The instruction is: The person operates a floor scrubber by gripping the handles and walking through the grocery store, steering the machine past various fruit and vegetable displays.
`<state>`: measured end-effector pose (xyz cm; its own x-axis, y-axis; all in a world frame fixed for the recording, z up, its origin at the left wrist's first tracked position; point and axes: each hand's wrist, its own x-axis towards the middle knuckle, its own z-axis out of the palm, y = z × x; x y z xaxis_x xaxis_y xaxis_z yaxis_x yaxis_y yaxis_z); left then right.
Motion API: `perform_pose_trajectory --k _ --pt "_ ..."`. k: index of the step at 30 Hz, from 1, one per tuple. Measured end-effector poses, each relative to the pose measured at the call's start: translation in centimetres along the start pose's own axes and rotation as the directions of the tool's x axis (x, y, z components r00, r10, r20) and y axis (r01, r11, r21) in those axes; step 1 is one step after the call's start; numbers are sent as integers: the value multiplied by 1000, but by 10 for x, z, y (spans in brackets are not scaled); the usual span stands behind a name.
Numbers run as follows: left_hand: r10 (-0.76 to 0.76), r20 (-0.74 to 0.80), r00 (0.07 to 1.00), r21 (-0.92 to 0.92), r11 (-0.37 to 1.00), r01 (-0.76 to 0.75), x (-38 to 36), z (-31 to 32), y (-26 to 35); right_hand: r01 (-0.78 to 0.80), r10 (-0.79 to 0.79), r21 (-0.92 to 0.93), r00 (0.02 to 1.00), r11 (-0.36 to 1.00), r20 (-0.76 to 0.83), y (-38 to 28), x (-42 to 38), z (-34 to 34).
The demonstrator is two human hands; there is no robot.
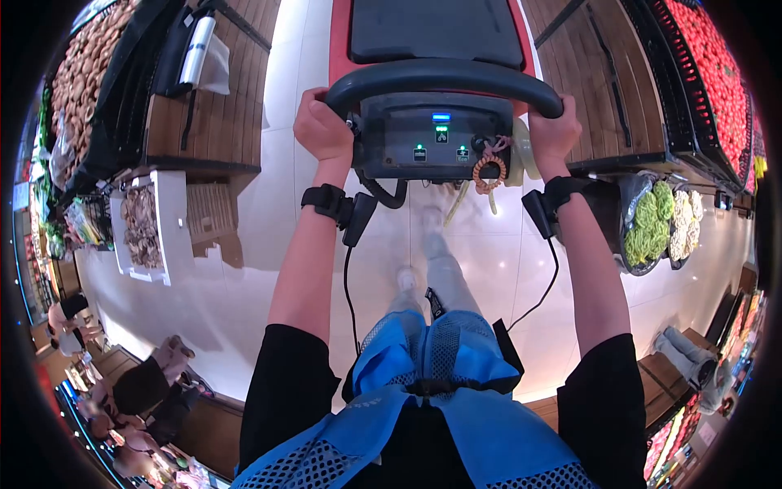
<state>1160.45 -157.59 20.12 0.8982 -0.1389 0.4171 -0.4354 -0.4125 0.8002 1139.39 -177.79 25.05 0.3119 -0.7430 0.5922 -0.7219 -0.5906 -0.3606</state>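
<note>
Both ends of a thick black curved handlebar (444, 75) are gripped. My left hand (323, 128) is closed around its left end, and my right hand (555, 130) around its right end. The bar belongs to a red and black walk-behind floor-cleaning machine (436, 33). Below the bar, the dark control panel (438, 134) shows a small blue display and several green lights. An orange coiled band (489, 174) hangs at the panel's right, beside a pale yellowish hose or container (522, 147). On each wrist a black strap holds a small device with a cable.
Light floor tiles (481, 253) run between wooden display stands (208, 122) on both sides. A white crate (167, 228) with dark produce stands on the left, green vegetables (649, 224) on the right. Red produce (717, 73) fills crates. Other people (151, 383) stand at lower left and lower right.
</note>
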Motion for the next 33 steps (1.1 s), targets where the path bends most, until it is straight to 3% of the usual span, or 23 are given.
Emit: perform_pose_trajectory --k 3,5,12,17,19,22,23,28,33 --pt "13 29 1000 84 996 -15 24 27 -3 -45 45 5 998 999 34 -4 28 25" --pt "3 30 1000 99 995 -6 40 47 -3 25 -26 43 1000 999 1 -5 49 43" --pt "44 81 996 262 963 -64 98 115 2 8 -14 99 998 995 59 4 124 106" --pt "115 103 988 254 957 -138 140 169 -5 9 -23 148 995 989 96 13 176 151" --pt "-8 90 996 63 998 2 155 181 1 -2 -12 141 995 990 104 11 196 168" --pt "45 93 995 178 982 -61 183 209 1 -3 -12 146 995 989 99 8 228 197" --pt "23 70 997 106 994 -30 190 220 0 14 -27 147 996 989 90 9 237 207" --pt "18 87 996 140 990 -30 234 268 -12 -48 28 122 987 991 158 4 283 252" --pt "8 114 993 140 990 -24 287 317 -18 -23 9 135 994 991 109 -3 329 306"
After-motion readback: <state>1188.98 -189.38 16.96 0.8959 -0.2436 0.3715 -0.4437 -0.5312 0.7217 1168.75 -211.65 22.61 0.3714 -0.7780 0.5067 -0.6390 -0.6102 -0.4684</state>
